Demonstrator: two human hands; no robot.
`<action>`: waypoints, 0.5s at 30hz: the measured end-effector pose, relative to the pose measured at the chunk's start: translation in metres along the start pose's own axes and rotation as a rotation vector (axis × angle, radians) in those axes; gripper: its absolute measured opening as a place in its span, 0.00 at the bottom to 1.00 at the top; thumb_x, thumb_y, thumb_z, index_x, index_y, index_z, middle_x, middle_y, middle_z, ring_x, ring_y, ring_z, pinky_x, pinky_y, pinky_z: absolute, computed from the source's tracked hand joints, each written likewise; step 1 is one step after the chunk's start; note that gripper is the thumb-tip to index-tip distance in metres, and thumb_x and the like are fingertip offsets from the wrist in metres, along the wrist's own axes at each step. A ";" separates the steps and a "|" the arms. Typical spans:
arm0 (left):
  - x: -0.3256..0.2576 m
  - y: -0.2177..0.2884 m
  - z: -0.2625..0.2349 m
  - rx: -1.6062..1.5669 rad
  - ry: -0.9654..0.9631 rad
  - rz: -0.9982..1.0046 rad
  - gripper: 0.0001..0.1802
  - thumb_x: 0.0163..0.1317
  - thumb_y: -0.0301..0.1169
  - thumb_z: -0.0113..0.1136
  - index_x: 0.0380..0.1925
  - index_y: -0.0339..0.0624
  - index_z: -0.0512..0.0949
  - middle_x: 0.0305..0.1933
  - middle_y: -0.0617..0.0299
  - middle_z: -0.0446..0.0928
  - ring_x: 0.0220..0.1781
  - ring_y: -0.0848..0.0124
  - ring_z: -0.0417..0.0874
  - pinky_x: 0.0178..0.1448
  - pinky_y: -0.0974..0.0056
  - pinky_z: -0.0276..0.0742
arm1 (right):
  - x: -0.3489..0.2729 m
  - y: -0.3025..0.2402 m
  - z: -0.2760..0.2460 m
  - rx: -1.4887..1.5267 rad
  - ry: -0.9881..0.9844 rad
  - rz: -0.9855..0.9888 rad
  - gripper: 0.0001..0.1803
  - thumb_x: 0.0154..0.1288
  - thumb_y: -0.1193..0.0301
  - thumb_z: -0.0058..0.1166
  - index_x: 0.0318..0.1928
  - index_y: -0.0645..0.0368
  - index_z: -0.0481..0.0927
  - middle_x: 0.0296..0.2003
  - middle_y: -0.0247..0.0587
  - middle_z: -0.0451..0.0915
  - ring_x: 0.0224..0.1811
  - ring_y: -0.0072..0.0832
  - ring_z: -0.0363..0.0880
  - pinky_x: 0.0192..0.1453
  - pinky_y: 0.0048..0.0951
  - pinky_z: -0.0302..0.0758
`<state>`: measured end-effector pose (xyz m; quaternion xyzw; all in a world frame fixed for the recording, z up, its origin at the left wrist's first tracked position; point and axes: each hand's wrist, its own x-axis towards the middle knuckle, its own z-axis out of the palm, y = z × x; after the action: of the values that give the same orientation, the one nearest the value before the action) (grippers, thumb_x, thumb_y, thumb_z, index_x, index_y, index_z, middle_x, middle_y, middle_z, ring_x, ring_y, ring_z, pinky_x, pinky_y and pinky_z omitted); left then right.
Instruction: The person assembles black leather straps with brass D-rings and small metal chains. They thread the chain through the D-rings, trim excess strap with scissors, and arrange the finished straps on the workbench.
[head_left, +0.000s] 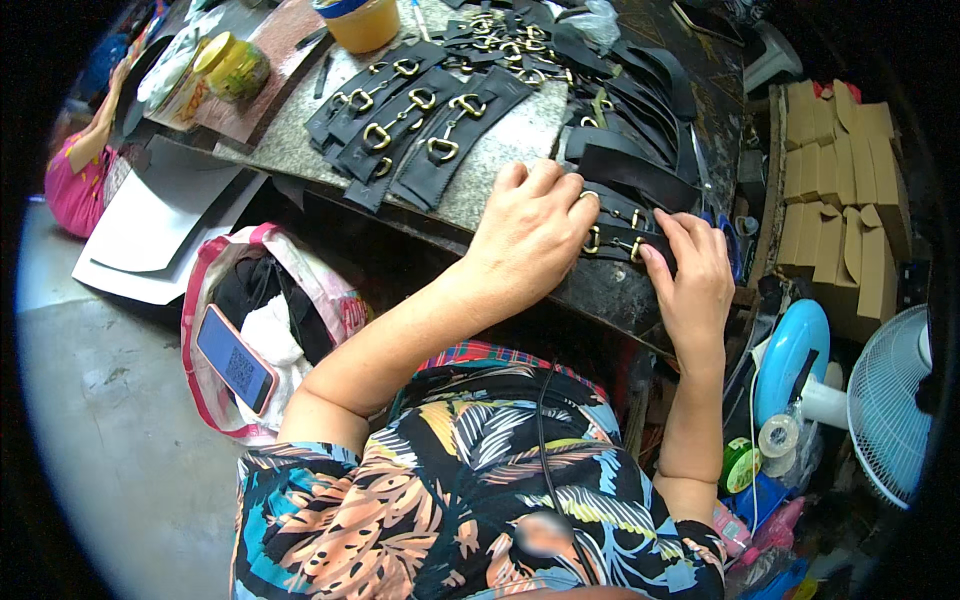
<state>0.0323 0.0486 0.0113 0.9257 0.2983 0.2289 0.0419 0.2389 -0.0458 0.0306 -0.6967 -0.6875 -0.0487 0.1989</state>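
Strap work, both hands at the near edge of the counter (500,150). Left hand (535,230) lies palm down, fingers spread flat, pressing the black strap (620,238) with its brass buckles; it pins, does not grip. Right hand (695,275) has fingers curled, tips pinching the strap's right end beside the buckle. The strap sits at the counter's front right, just short of the drop.

Judgement: keep the left palm heavy so the strap cannot slide; let the right fingertips do the fine work near the metal.

Edges: front lip runs directly under my wrists, so anything nudged toward me falls into the open bag (270,300) with the phone (235,360). Finished straps (410,125) lie fanned to the upper left, a loose pile (600,70) behind. Free room is the bare grey patch between them. Cardboard boxes (840,200) and a fan (890,400) crowd my right.
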 end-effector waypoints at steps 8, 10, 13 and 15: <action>-0.002 0.001 -0.004 -0.221 0.056 0.028 0.24 0.54 0.35 0.74 0.51 0.46 0.79 0.46 0.60 0.76 0.54 0.57 0.77 0.58 0.53 0.71 | 0.002 0.010 -0.012 0.143 -0.130 0.035 0.24 0.52 0.69 0.74 0.51 0.61 0.85 0.41 0.43 0.78 0.47 0.41 0.78 0.52 0.39 0.75; -0.004 0.001 -0.003 -0.324 0.038 0.031 0.23 0.55 0.33 0.74 0.51 0.44 0.79 0.44 0.57 0.76 0.49 0.56 0.79 0.54 0.53 0.74 | 0.001 0.011 -0.015 0.184 -0.141 0.034 0.21 0.53 0.73 0.73 0.47 0.64 0.84 0.41 0.44 0.78 0.45 0.41 0.78 0.51 0.37 0.75; -0.009 0.001 -0.005 -0.473 0.024 0.034 0.21 0.56 0.30 0.73 0.50 0.41 0.79 0.41 0.54 0.76 0.43 0.53 0.81 0.48 0.53 0.78 | -0.002 0.013 -0.017 0.396 -0.186 0.080 0.20 0.52 0.73 0.75 0.47 0.62 0.85 0.39 0.40 0.83 0.43 0.37 0.83 0.49 0.36 0.78; -0.012 0.000 -0.008 -0.559 0.047 0.018 0.20 0.57 0.28 0.72 0.49 0.39 0.79 0.39 0.52 0.78 0.41 0.52 0.82 0.46 0.53 0.79 | -0.004 0.011 -0.020 0.643 -0.245 0.220 0.18 0.55 0.75 0.74 0.47 0.63 0.85 0.40 0.38 0.85 0.44 0.30 0.84 0.49 0.32 0.78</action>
<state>0.0195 0.0414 0.0139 0.8752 0.2162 0.3239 0.2869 0.2539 -0.0556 0.0450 -0.6689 -0.6074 0.2756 0.3282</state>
